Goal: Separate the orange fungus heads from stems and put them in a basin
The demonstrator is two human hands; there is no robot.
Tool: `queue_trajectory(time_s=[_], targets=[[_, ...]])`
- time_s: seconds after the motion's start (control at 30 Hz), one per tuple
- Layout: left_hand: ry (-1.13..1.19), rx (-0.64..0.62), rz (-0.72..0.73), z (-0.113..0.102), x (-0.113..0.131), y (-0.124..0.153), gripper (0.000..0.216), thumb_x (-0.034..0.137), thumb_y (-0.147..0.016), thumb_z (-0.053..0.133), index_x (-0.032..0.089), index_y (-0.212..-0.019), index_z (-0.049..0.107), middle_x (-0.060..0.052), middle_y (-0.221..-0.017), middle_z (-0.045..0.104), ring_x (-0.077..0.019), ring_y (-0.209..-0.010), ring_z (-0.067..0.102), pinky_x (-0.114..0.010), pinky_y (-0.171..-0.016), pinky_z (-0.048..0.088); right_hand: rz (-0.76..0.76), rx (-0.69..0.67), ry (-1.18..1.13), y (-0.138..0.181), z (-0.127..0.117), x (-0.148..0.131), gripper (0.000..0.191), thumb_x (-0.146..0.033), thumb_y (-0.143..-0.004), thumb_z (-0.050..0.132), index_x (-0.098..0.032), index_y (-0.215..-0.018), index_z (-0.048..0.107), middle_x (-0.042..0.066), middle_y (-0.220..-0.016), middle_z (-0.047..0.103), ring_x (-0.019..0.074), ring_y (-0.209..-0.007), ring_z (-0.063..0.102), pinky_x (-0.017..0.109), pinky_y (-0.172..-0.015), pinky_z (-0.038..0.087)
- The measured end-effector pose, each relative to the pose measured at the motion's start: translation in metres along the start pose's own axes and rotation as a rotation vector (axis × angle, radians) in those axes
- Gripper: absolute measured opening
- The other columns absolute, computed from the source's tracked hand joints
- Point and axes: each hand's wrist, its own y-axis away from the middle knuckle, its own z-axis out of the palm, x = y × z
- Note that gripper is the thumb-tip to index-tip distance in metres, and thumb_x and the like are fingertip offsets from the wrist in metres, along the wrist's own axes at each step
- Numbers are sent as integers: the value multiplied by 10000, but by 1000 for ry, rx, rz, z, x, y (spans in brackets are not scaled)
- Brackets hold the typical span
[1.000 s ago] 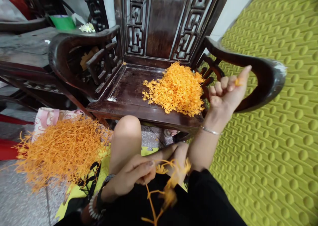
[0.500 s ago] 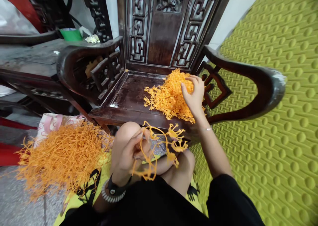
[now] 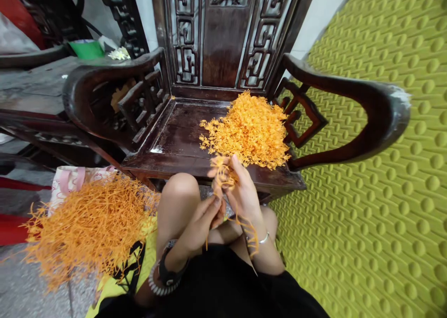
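Observation:
Over my knees my two hands meet around an orange branching plastic sprig [image 3: 223,174]. The fingers of my left hand [image 3: 199,222] pinch its lower stem. My right hand [image 3: 244,194] closes around the clawed tips from the right, its thumb pointing up. Thin orange strands [image 3: 253,236] hang below the right palm, over the wrist. Just beyond the hands, a heap of small orange clawed pieces [image 3: 254,129] lies on the right part of the wooden chair seat [image 3: 181,127]. Some of the sprig is hidden by the fingers.
A tangled mound of long orange sprigs [image 3: 94,225] rests at the left beside a white and pink bag [image 3: 63,185]. Carved armrests [image 3: 377,104] flank the seat. A green container [image 3: 86,49] stands on the dark side table [image 3: 31,87]. Yellow-green textured matting [image 3: 384,192] covers the right side.
My right hand has come back from the heap on the seat to my left hand and now grips the sprig's clawed end. The sprig has moved up and is bunched together between both hands.

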Motion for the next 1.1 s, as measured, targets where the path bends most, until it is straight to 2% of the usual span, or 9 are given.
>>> queue_trajectory(time_s=[0.07,0.13,0.3,0.4,0.67,0.9,1.0,1.07,1.1], targets=[[-35,-77,-54,-3,-2,4,477,596,-869,561,175,-667,464,67,-553,328,-68,-477,220,-262,-465,165,-16,-49,74,-2,-3,-2,439,-616,-849,559,-215,-672,529,-62,-466,436,59,-303,318,220,-311,259],[-62,-120,-84,-5,-4,8,502,619,-865,550,182,-650,431,66,-560,311,-72,-491,210,-269,-467,154,-111,-10,162,0,-3,-4,491,-646,-852,533,-231,-597,470,-84,-432,288,57,-291,182,255,-291,182],[-87,-217,-117,-7,-7,25,462,535,-950,460,182,-655,417,47,-578,334,-84,-525,260,-278,-493,178,-611,468,263,6,10,-12,644,-620,-885,495,-241,-423,254,-54,-358,173,90,-305,165,302,-323,136],[-69,-266,-150,-6,0,34,444,486,-975,429,184,-649,421,49,-545,327,-84,-503,255,-287,-498,181,-772,586,302,10,19,-19,670,-561,-912,479,-237,-377,240,-42,-318,167,95,-290,158,305,-337,139],[26,-404,-241,-16,16,52,443,479,-980,415,186,-649,378,66,-524,268,-66,-449,194,-271,-443,138,-958,492,350,17,12,-63,639,-430,-961,443,-197,-451,136,-43,-350,112,79,-279,127,282,-318,133],[227,-357,-211,-20,13,52,452,501,-954,466,188,-640,382,95,-452,201,-60,-404,145,-242,-439,118,-816,353,439,-15,29,-73,577,-503,-937,487,-217,-556,161,-69,-416,129,65,-329,149,252,-306,138],[331,-346,-228,-22,11,55,451,477,-940,497,190,-615,372,104,-407,182,-52,-371,125,-231,-440,126,-776,328,217,-24,11,-100,563,-412,-915,573,-226,-530,208,-80,-439,153,40,-343,140,234,-313,116],[418,-314,-201,-26,11,57,475,456,-919,534,194,-578,335,110,-369,149,-46,-344,104,-226,-429,128,-845,408,78,-29,-13,-127,579,-328,-921,576,-223,-481,213,-72,-443,159,21,-347,136,231,-336,119],[461,-270,-182,-28,12,58,499,451,-903,563,195,-563,303,112,-357,122,-44,-338,91,-223,-424,129,-970,488,65,-34,-25,-140,583,-359,-957,502,-216,-472,210,-57,-446,172,19,-347,170,235,-356,132]])
